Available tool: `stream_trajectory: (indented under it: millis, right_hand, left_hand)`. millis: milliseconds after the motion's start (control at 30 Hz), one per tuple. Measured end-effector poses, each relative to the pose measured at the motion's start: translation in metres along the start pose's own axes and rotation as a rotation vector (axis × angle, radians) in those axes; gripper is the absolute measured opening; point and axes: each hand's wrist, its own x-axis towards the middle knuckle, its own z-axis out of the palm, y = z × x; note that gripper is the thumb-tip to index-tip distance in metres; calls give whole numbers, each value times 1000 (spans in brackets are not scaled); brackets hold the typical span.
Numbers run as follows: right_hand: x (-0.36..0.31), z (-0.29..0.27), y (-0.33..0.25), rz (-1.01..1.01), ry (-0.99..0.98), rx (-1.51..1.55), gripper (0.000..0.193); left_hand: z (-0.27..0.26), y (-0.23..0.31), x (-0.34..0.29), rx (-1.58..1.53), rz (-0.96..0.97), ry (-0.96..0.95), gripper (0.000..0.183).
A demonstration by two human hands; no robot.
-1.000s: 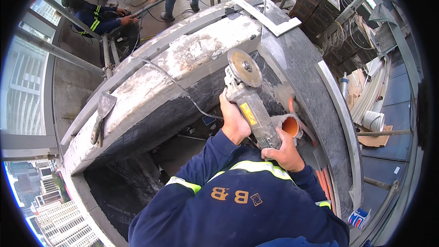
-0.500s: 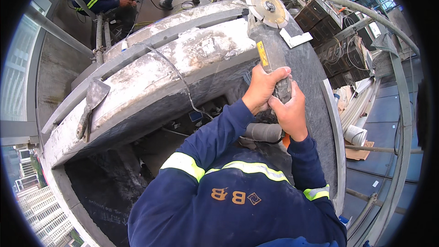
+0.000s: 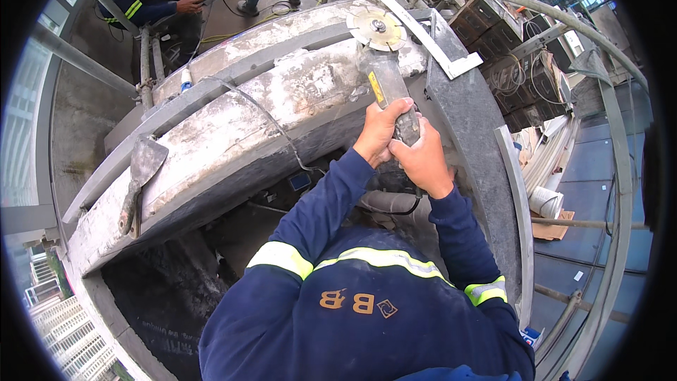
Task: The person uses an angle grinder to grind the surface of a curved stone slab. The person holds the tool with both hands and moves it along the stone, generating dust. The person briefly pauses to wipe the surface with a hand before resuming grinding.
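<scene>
Both my hands are wrapped round the rear body of an angle grinder (image 3: 390, 83), its cutting disc (image 3: 379, 30) pointing away from me. My left hand (image 3: 381, 132) grips the left side, and my right hand (image 3: 425, 158) closes on it from the right and nearer to me. The disc is over the far end of the rough, whitish concrete ledge (image 3: 310, 74); whether it touches cannot be told. Just right of the tool, a white L-shaped square (image 3: 457, 65) rests at the far end of a dark grey stone slab (image 3: 476, 134).
A triangular trowel (image 3: 147, 162) lies on the ledge at left. A cable (image 3: 264, 109) drapes over the ledge into the dark cavity below. Scaffold poles (image 3: 522, 1) cross at far right, near stacked dark boxes (image 3: 486, 25). Two other people (image 3: 144, 3) work beyond the ledge.
The grinder and both hands have shifted left, from over the slab to over the ledge end. More of the white square and the slab's edge now shows.
</scene>
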Motion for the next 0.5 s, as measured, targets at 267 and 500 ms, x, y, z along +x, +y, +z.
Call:
stream_trajectory:
  millis: [267,500]
  right_hand:
    - [16,-2,4,-60,-21,-169,47]
    - [0,-4,27,-26,17,-14,49]
  left_hand:
    - [-8,-1,11,32,59,-70,30]
    - [-9,-18,9,90,41,-38,29]
